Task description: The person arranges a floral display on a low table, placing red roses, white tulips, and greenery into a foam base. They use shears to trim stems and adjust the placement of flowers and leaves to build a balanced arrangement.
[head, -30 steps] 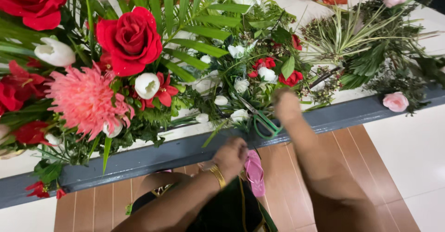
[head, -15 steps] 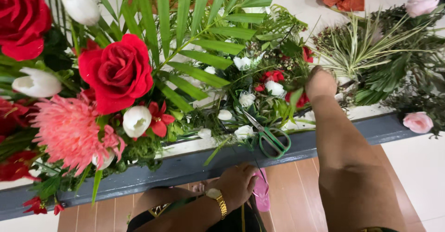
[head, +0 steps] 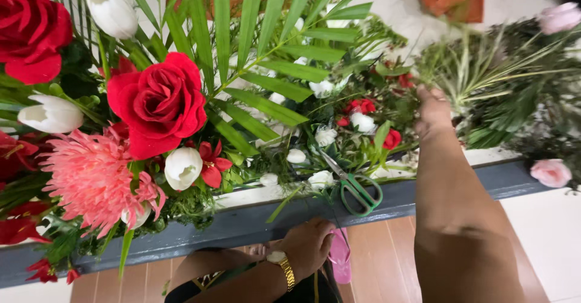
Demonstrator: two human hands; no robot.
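Green fronds and red roses [head: 158, 102] crowd the ledge [head: 242, 224] in front of you. Your right hand [head: 433, 110] reaches up into the bunch of grassy greenery [head: 484, 79] at the far right, fingers buried among the stems, so you cannot tell whether it grips anything. Your left hand [head: 310, 245], with a gold watch [head: 283, 265] at the wrist, sits low against the grey ledge edge, loosely curled, and what it holds is unclear. Green-handled scissors [head: 354, 188] lie on the ledge between your hands, just beside small white buds [head: 321, 179]. A pink rose [head: 551, 172] lies at the far right.
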